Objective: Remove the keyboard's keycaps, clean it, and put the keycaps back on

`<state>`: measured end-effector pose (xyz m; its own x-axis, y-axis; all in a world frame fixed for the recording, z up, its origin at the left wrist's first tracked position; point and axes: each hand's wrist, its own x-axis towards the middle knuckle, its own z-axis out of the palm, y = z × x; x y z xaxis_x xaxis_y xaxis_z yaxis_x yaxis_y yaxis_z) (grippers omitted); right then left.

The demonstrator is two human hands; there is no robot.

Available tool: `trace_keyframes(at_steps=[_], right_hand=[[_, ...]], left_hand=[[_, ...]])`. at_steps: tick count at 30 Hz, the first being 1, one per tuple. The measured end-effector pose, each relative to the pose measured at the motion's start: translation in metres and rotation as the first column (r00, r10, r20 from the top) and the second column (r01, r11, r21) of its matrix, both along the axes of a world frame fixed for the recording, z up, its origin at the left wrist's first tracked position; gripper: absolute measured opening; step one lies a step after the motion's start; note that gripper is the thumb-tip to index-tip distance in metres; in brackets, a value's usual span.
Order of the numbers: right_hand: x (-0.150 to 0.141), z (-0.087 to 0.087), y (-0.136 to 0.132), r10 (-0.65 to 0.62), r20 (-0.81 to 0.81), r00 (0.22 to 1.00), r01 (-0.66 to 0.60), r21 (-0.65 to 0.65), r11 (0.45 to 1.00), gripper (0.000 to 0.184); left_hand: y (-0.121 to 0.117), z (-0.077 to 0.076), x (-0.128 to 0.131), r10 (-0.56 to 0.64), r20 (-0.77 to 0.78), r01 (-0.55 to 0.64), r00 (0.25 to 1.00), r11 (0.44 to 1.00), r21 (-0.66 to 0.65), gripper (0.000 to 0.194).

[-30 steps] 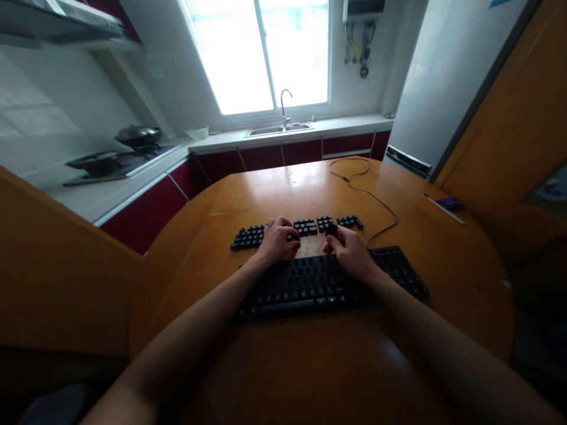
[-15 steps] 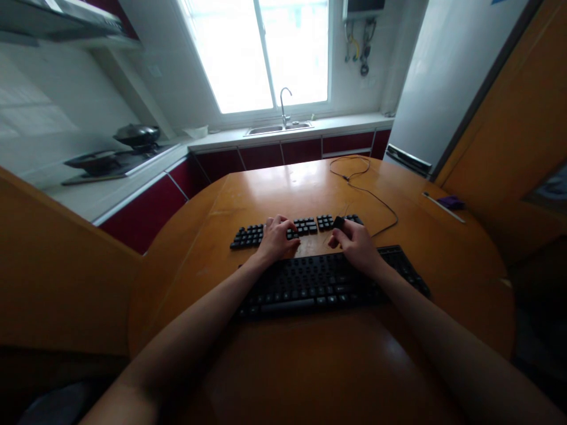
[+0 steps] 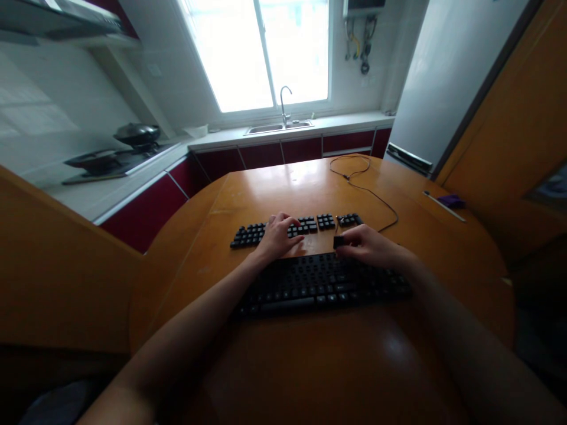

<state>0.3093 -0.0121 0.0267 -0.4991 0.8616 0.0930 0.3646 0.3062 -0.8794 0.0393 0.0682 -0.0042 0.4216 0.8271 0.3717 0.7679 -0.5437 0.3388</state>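
A black keyboard (image 3: 305, 277), many of its keycaps off, lies on the table in front of me. Behind it, loose black keycaps (image 3: 248, 234) are lined up in rows and small blocks. My left hand (image 3: 279, 234) rests by the middle of these keycaps, thumb and fingers apart, holding nothing that I can see. Over the keyboard's back edge, my right hand (image 3: 365, 245) pinches the small black handle of what looks like a wire keycap puller (image 3: 339, 241). Its thin wires point up and away from me. Part of the keyboard's right side is hidden under my right hand and forearm.
The keyboard's cable (image 3: 374, 195) loops across the back right of the round wooden table (image 3: 266, 360). A thin white stick with a dark tip (image 3: 445, 206) and a purple cloth-like item (image 3: 452, 201) lie at the right. Beyond are a counter with a sink (image 3: 279, 127) and a stove.
My right hand has moved right and turned over, so that the puller's handle now sits lower over the keyboard's back edge. My left hand stays in place with its fingers opened slightly wider.
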Motion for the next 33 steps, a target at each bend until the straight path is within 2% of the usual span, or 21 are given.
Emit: trace_keyframes(at_steps=[2,5,8,12,16,21,24,27,30,33], right_hand=[[0.003,0.002,-0.003,0.089,0.026,0.996,-0.087,-0.054,0.995,0.018],[0.000,0.002,-0.007,0.136,0.022,0.990,-0.135,-0.054,0.989,0.020],[-0.004,0.003,-0.011,0.205,0.091,0.974,-0.204,-0.023,0.979,0.022],[-0.009,0.003,-0.017,0.256,0.189,0.948,-0.264,0.016,0.965,0.022],[-0.018,-0.001,-0.018,0.132,0.223,0.966,-0.163,0.124,0.979,0.017],[-0.028,-0.010,-0.011,0.040,0.125,0.991,-0.065,0.201,0.977,0.020],[-0.027,-0.014,-0.005,-0.049,0.068,0.996,0.032,0.236,0.971,0.017],[-0.026,-0.017,-0.001,-0.217,-0.006,0.976,0.211,0.272,0.939,0.014],[-0.028,-0.018,-0.001,-0.324,-0.060,0.944,0.328,0.277,0.903,0.011],[-0.032,-0.018,-0.002,-0.336,-0.085,0.938,0.346,0.289,0.893,0.010]], left_hand=[[-0.008,0.008,0.005,-0.139,0.017,0.140,0.990,0.988,-0.065,0.020],[-0.026,0.017,0.016,-0.298,0.052,0.302,0.953,0.932,-0.199,0.012],[-0.043,0.019,0.027,-0.366,0.080,0.373,0.927,0.885,-0.277,0.009],[-0.052,0.012,0.036,-0.401,0.151,0.428,0.904,0.865,-0.264,0.012],[-0.050,0.000,0.039,-0.408,0.228,0.458,0.884,0.854,-0.246,0.011],[-0.047,-0.008,0.040,-0.373,0.327,0.463,0.868,0.845,-0.266,0.009],[-0.049,-0.005,0.042,-0.259,0.430,0.397,0.865,0.877,-0.271,0.010],[-0.051,0.000,0.043,-0.169,0.523,0.333,0.835,0.913,-0.236,0.015],[-0.052,0.002,0.043,-0.201,0.495,0.322,0.845,0.931,-0.172,0.019],[-0.052,-0.001,0.041,-0.233,0.459,0.316,0.857,0.942,-0.112,0.022]])
